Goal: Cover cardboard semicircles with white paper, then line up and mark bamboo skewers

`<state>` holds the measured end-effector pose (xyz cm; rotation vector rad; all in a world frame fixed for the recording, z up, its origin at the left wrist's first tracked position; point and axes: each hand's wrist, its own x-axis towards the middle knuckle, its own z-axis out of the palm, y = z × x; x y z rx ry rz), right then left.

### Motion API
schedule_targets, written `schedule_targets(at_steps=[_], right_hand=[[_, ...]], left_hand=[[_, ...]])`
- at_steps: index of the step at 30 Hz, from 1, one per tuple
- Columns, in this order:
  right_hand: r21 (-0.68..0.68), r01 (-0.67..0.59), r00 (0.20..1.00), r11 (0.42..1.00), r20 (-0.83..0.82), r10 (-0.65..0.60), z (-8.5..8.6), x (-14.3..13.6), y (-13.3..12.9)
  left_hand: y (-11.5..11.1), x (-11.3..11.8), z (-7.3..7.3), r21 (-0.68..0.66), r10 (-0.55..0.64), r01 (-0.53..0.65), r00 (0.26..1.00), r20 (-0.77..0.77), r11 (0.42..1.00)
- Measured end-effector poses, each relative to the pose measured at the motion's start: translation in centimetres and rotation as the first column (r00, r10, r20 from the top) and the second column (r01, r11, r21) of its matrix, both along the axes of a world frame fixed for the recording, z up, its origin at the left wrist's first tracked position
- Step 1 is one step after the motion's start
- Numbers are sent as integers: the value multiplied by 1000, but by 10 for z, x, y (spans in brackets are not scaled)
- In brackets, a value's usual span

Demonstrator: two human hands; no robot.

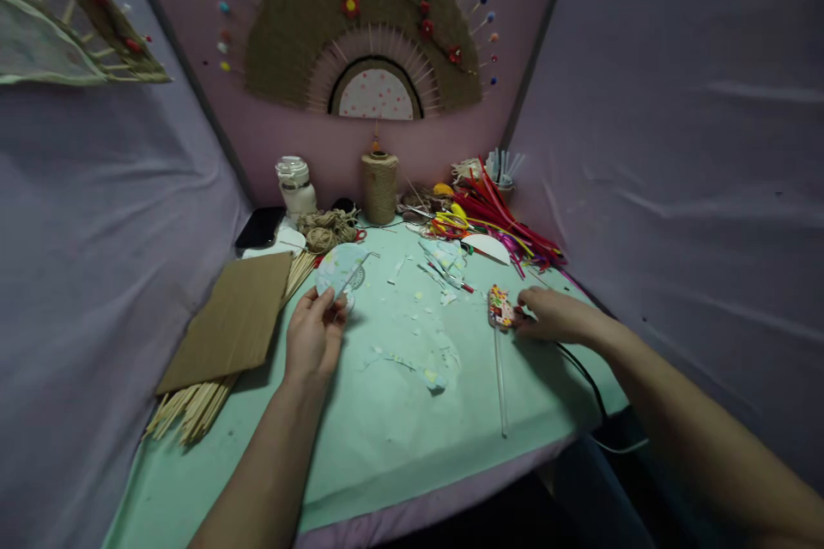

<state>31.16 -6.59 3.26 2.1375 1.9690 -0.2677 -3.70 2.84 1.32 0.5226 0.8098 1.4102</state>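
Note:
My left hand (315, 326) pinches the lower edge of a rounded light-blue piece with a pale pattern (340, 264), held above the left part of the table. At the right, my right hand (547, 313) has its fingers closed around the handle end of a hot glue gun with a colourful flowered body (499, 307). A long clear glue stick (500, 386) sticks out of the gun towards me. Cut scraps of the same light-blue material (435, 379) lie between my hands. The palm of my right hand is hidden.
Brown cardboard (232, 317) lies over thin wooden sticks (193, 412) at the left. A twine spool (379, 187), a white-capped jar (296, 184), a phone (260, 227) and red pipe cleaners (493, 206) stand along the back. A black cord (589, 382) runs off the right edge.

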Motion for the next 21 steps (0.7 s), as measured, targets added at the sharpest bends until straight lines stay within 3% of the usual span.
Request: schedule_targets(at_steps=[3, 6, 10, 13, 17, 21], right_hand=[[111, 20, 997, 994, -82, -11, -21, 15, -26], [170, 54, 997, 984, -63, -44, -33, 43, -30], [137, 177, 981, 975, 54, -186, -36, 92, -29], [138, 206, 973, 969, 77, -218, -29, 105, -26], [194, 119, 991, 974, 39, -129, -6, 69, 0], [250, -58, 991, 966, -99, 85, 6, 6, 60]], left_hand=[[1, 3, -3, -5, 7, -7, 999, -37, 1000], [3, 3, -4, -3, 5, -5, 999, -47, 1000], [3, 2, -2, 5, -7, 8, 999, -38, 1000], [1, 3, -1, 16, -25, 25, 999, -36, 1000], [0, 3, -1, 4, -25, 25, 999, -45, 1000], [2, 2, -3, -15, -28, 28, 998, -50, 1000]])
